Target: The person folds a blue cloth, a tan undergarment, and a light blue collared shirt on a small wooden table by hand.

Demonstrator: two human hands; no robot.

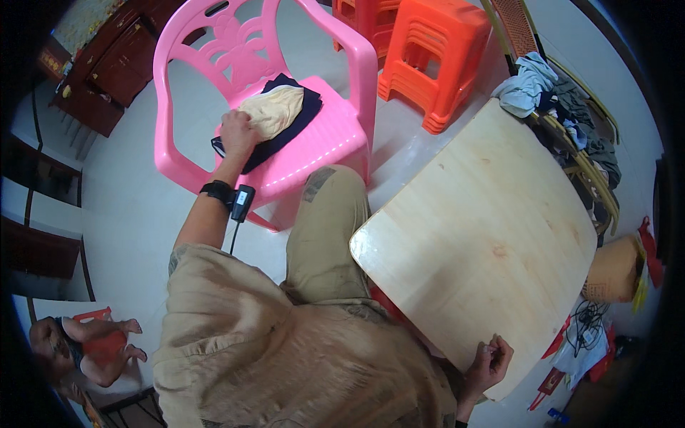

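My left hand (238, 132) reaches over a pink plastic armchair (326, 136), its fingers closed on the near edge of a cream folded cloth (278, 109). That cloth lies on top of dark navy folded fabric (310, 104) on the seat. What my fingertips do under the cloth is hidden. My right hand (488, 361) rests at the near edge of a pale wooden tabletop (471, 230). Its fingers are loosely curled and a little apart from the thumb, with nothing visible in them.
Stacked orange plastic stools (436, 59) stand behind the table. A rattan-backed chair (516, 24) at the right bears heaped clothes (575, 107). A cardboard box (613, 270) and black cables (586, 326) lie beyond the table. A person (88, 348) sits low at the left.
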